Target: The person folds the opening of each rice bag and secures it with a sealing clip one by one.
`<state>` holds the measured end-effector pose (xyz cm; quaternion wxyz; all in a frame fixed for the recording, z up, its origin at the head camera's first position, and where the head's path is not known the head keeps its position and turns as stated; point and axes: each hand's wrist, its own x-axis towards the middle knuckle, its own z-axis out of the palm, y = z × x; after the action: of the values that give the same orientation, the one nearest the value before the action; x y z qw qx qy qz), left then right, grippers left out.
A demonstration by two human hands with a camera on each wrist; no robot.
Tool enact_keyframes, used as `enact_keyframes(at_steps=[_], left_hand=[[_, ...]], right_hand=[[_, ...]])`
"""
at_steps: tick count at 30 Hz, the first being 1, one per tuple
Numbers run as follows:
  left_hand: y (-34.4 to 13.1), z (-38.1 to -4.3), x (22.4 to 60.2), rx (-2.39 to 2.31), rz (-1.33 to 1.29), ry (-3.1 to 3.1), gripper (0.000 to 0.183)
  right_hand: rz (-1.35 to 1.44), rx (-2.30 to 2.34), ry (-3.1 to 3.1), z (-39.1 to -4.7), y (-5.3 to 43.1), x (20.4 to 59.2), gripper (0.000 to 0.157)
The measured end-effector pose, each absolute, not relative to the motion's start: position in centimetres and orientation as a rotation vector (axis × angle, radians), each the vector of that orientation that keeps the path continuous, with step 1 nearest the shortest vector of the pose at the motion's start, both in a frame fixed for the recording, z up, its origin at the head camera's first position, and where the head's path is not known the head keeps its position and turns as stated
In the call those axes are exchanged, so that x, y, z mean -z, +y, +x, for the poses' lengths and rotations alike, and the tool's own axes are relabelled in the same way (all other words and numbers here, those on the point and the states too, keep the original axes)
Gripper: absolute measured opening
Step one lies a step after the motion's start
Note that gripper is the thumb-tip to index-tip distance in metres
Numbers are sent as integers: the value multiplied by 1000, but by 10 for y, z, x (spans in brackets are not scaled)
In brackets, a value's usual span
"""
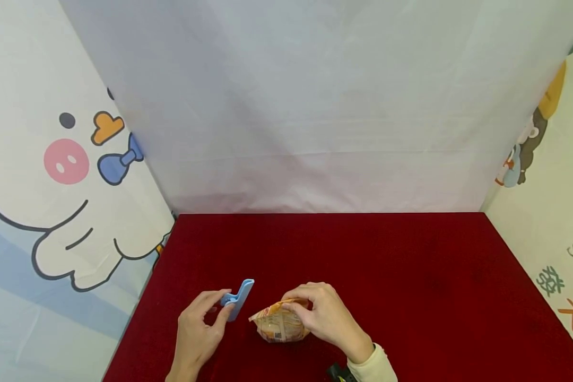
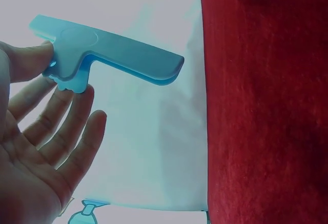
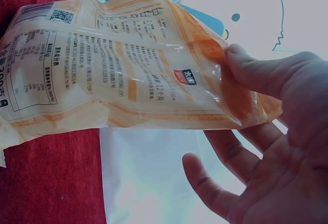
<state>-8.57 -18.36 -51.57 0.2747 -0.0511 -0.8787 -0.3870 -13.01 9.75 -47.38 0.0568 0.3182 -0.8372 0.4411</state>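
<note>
Between thumb and fingers my left hand (image 1: 201, 324) pinches a light blue bag clip (image 1: 240, 300) by its handle. In the left wrist view the long bar of the clip (image 2: 120, 52) points away from the hand, its two halves lying close together. My right hand (image 1: 327, 317) grips the top edge of an orange and clear plastic food bag (image 1: 279, 323), thumb on one side and fingers on the other. Printed text and a barcode cover the side of the bag (image 3: 113, 65) in the right wrist view. The clip is left of the bag, apart from it in the head view.
A dark red cloth (image 1: 387, 265) covers the table. Pale curtain (image 1: 324, 106) hangs behind it, with cartoon-printed sheets (image 1: 38, 212) on the left and right. A light sleeve (image 1: 374, 365) and a dark wristband show at the right wrist.
</note>
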Motion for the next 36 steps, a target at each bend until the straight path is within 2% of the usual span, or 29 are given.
enact_keyframes(at_steps=[19, 36], left_hand=[[-175, -81, 508, 1092, -175, -2439, 35], [-168, -80, 505, 1052, -328, -2462, 41]], right_hand=[[964, -1374, -2529, -130, 97, 474, 9], [975, -1398, -2530, -132, 97, 475, 9]])
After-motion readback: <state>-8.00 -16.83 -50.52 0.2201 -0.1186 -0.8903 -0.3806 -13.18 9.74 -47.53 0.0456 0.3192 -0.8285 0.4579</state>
